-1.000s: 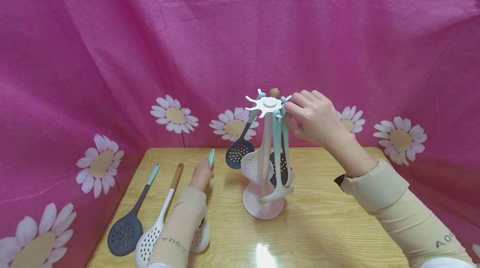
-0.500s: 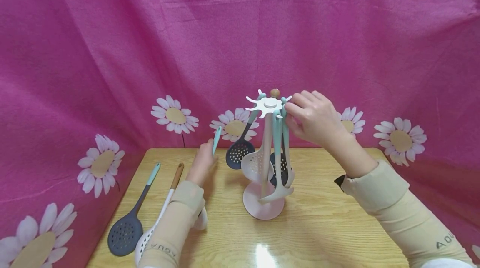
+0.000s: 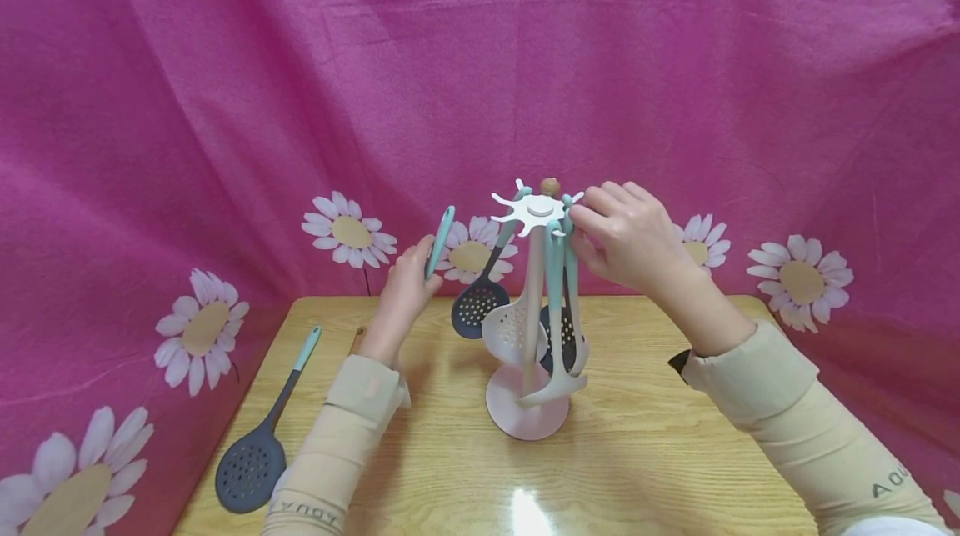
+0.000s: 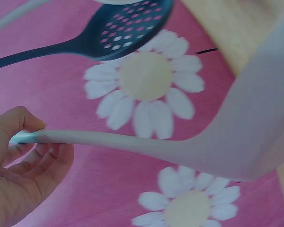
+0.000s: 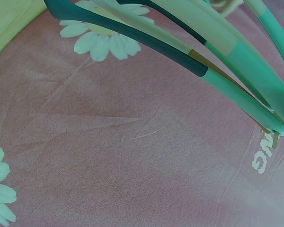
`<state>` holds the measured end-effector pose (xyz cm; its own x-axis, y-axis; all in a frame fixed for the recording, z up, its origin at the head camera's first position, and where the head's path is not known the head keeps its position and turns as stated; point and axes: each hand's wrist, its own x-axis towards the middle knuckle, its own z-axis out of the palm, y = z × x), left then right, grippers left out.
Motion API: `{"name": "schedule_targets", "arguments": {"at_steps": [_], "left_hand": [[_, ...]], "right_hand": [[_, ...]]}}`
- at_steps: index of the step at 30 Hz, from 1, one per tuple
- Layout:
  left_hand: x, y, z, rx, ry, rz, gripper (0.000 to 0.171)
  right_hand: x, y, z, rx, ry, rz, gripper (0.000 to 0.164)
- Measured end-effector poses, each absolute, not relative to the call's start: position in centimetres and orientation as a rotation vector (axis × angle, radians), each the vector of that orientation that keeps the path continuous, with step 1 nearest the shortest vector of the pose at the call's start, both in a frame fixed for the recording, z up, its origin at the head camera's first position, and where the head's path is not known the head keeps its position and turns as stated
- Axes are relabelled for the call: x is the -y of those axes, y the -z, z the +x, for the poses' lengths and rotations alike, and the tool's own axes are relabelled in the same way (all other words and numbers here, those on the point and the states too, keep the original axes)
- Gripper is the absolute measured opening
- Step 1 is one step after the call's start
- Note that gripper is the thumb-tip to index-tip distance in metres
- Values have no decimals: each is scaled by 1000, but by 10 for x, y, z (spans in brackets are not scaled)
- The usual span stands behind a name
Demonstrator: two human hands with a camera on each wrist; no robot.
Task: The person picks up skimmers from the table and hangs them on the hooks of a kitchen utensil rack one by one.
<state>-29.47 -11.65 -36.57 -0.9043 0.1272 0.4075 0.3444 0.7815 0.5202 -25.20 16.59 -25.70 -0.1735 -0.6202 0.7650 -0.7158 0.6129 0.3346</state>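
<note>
Left grip [image 3: 407,286] has a mint-handled pale utensil [image 3: 441,241] pinched; it's just come up off the bench [image 3: 637,436], so now it's airborne mid-frame, left of the rack [image 3: 540,207]. Right grip [image 3: 630,236]'s at the rack's top, can't tell if it's holding anything.

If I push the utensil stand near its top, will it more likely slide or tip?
The stand might tip before it slides, because it is tall over a small base. The hanging utensils would probably swing, since they seem to hang only by their handle ends.
</note>
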Motion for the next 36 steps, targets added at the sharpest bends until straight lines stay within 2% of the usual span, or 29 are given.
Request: {"name": "schedule_targets", "arguments": {"at_steps": [17,36], "left_hand": [[106,325,-277,2391,931,-559,50],[90,314,-264,2413,975,-645,52]], "right_hand": [[-166,257,-251,1845,-130,1094,5],[-165,258,-252,1838,-124,1093,5]]}}
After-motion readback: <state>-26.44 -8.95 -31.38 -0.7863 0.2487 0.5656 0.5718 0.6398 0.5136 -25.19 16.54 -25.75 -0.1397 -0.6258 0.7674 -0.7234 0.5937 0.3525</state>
